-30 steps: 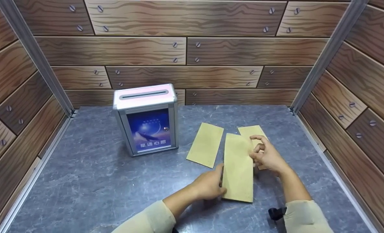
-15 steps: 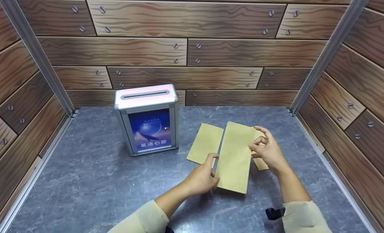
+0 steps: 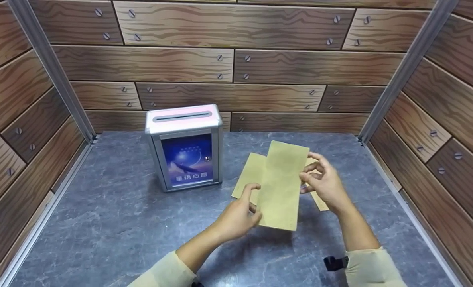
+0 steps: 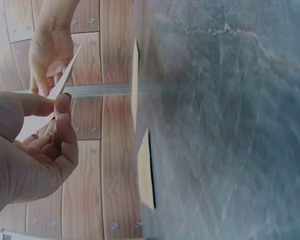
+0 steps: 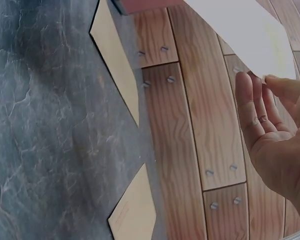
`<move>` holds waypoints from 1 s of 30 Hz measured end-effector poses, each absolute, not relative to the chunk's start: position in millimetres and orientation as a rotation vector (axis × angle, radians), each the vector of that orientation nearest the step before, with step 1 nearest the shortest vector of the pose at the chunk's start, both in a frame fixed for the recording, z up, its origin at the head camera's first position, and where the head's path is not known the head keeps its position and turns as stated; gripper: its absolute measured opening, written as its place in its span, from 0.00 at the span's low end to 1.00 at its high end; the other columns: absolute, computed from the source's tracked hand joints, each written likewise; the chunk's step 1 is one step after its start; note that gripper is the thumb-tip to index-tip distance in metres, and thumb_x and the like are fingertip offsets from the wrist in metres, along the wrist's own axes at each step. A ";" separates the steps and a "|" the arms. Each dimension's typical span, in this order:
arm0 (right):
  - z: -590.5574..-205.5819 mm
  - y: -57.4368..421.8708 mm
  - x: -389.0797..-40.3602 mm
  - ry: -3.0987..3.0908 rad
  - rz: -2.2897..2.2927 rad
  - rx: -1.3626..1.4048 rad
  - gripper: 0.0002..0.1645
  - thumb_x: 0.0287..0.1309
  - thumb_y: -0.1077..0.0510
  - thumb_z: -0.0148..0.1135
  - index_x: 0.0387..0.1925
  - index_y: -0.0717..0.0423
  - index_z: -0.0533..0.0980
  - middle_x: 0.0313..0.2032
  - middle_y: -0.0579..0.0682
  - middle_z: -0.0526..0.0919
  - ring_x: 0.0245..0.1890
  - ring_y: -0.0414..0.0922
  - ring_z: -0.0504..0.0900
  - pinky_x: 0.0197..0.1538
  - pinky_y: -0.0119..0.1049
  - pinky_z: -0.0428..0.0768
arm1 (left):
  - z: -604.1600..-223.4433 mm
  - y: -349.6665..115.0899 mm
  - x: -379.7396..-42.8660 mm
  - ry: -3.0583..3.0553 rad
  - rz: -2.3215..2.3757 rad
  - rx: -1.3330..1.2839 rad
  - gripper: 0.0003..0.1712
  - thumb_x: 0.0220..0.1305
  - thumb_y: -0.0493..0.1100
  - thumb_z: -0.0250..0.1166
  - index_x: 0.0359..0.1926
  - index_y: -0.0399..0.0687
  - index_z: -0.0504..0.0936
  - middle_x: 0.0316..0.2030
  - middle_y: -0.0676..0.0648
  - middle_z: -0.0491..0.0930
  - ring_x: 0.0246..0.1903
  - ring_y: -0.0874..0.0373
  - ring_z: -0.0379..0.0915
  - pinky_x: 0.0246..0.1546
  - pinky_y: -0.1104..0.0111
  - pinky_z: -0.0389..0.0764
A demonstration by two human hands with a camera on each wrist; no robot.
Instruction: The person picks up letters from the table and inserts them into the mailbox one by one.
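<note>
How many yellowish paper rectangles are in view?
3: one held rectangle, in the left hand and right hand; a second rectangle on the table, nearer the box; a third rectangle there, partly behind the right hand. More may be hidden beneath.

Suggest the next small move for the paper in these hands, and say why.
Probably lift the held paper leftward toward the box: the left hand and right hand pinch its opposite edges above the table, and the slot on the box's top lies uncovered.
</note>
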State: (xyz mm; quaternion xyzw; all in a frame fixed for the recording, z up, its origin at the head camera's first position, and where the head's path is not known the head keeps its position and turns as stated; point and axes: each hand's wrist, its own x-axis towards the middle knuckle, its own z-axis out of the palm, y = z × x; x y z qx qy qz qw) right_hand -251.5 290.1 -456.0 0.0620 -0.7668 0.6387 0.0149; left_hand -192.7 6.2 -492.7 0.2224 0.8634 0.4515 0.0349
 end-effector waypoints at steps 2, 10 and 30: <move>-453.2 286.2 -249.5 -2.436 1.963 0.239 0.43 0.72 0.69 0.66 0.81 0.56 0.59 0.46 0.51 0.77 0.37 0.40 0.87 0.37 0.41 0.93 | -490.4 1.2 -191.9 2.656 1.413 0.671 0.38 0.71 0.36 0.68 0.76 0.55 0.62 0.38 0.50 0.93 0.35 0.63 0.88 0.47 0.63 0.88; -442.9 265.4 -242.8 -2.541 1.870 0.367 0.42 0.72 0.67 0.67 0.81 0.54 0.60 0.46 0.54 0.77 0.40 0.43 0.88 0.38 0.43 0.93 | -479.9 -15.5 -189.6 2.649 1.490 0.649 0.37 0.72 0.36 0.66 0.76 0.52 0.60 0.33 0.53 0.92 0.30 0.66 0.86 0.43 0.65 0.85; -439.9 218.8 -243.7 -2.556 1.903 0.535 0.21 0.73 0.70 0.63 0.62 0.62 0.68 0.46 0.52 0.76 0.38 0.44 0.86 0.38 0.49 0.93 | -456.5 -54.7 -207.7 2.663 1.776 0.570 0.15 0.82 0.38 0.57 0.63 0.42 0.67 0.50 0.39 0.85 0.43 0.54 0.83 0.46 0.64 0.87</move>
